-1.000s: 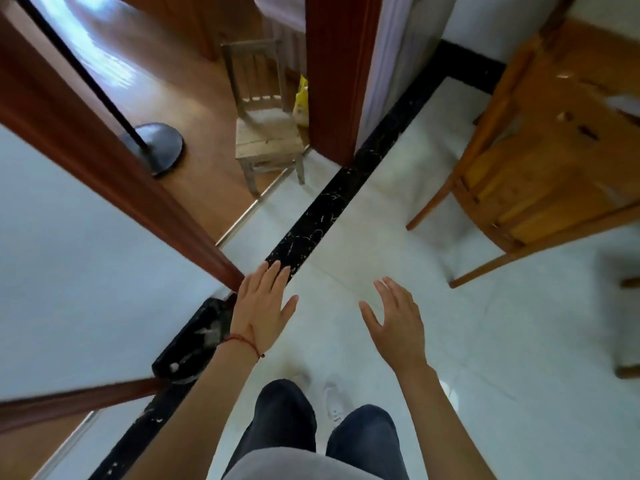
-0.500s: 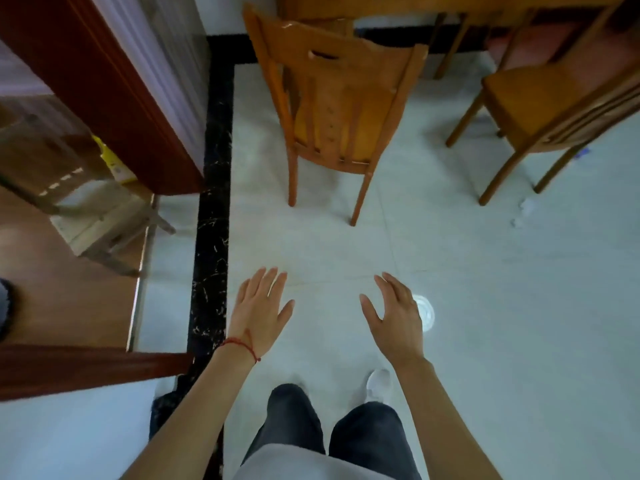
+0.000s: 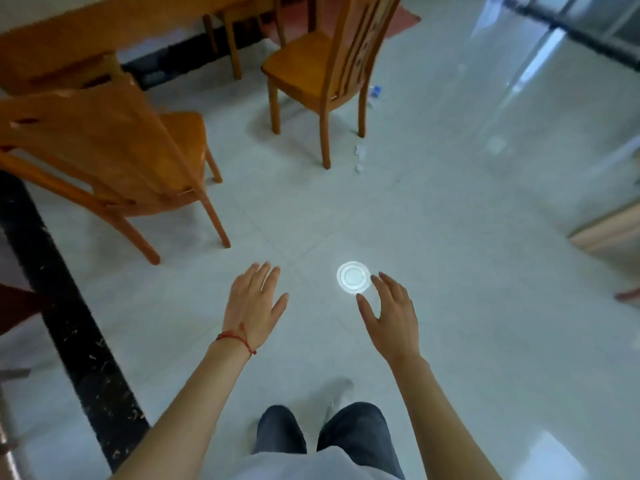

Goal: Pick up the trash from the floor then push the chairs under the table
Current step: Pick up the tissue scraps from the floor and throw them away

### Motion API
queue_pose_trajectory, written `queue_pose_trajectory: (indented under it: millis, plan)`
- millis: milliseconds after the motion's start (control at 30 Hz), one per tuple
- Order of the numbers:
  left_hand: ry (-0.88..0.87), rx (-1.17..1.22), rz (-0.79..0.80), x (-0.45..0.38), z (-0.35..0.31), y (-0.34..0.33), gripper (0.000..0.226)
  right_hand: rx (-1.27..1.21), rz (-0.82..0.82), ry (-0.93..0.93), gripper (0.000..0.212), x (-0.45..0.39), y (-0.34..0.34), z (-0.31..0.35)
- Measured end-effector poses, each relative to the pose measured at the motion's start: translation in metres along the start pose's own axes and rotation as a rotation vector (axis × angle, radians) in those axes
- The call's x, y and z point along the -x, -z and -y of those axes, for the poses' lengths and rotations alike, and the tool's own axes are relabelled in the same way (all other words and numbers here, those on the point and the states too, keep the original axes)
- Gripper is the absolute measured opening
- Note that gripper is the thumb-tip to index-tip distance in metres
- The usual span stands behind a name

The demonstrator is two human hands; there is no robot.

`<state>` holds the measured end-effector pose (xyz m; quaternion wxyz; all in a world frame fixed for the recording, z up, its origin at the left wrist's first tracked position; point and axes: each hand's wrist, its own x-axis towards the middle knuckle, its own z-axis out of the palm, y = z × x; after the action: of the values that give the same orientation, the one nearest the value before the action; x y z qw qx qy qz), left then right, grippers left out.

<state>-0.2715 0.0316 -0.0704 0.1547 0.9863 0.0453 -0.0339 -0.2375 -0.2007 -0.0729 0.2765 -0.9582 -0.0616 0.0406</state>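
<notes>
Flat round plastic cup lid lying on the pale tiled floor at lower centre of the frame, just above and left of the right hand. Probably very light, thin and a little springy, lying flush on smooth tile, so likely awkward to lift straight up; best taken at the raised rim, with a fingertip hooked under one edge and the thumb closing on top, or slid a little to tip an edge free. No real danger of breakage, though likely to skid on the glossy tile if pushed.

More trash higher in the frame: small white crumpled scraps right of centre, beside the legs of the upright wooden chair, and a small blue-and-white piece above them; too small and blurred to name further, presumably paper and soft.

Right hand as grip: fingers spread and slightly bent, thumb apart, holding nothing, fingertips appearing just at the lid's edge, though contact cannot be told from this angle. Left hand at centre, with a red string at the wrist: fingers straight and loosely together, holding nothing, apart from the lid.

Second wooden chair at left of frame, both chairs pulled out from the desk at upper left
</notes>
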Motion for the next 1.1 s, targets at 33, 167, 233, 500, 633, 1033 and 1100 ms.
queue_pose_trajectory:
  millis: [33, 167, 233, 500, 633, 1033, 1100]
  plan:
    - [-0.036, -0.004, 0.007, -0.011, -0.015, -0.003, 0.055, -0.001, -0.021, -0.033, 0.046, -0.002, 0.008, -0.014]
    - [-0.183, -0.01, 0.015, -0.05, -0.073, -0.017, 0.049, -0.004, -0.092, -0.143, 0.046, -0.007, 0.037, -0.065]
    - [-0.251, -0.003, 0.022, -0.067, -0.102, -0.024, 0.049, -0.008, -0.125, -0.201, 0.046, -0.007, 0.051, -0.089]
    - [-0.501, -0.003, 0.087, -0.122, -0.204, -0.053, 0.047, -0.001, -0.272, -0.423, 0.045, 0.004, 0.096, -0.168]
    - [-0.589, -0.018, 0.113, -0.148, -0.238, -0.06, 0.047, 0.002, -0.33, -0.501, 0.044, 0.0, 0.109, -0.191]
    - [-0.723, -0.01, 0.165, -0.284, -0.317, -0.084, 0.049, 0.041, -0.417, -0.572, 0.042, -0.105, 0.144, -0.245]
    - [-0.711, -0.006, 0.177, -0.315, -0.33, -0.087, 0.05, 0.052, -0.427, -0.577, 0.042, -0.131, 0.153, -0.256]
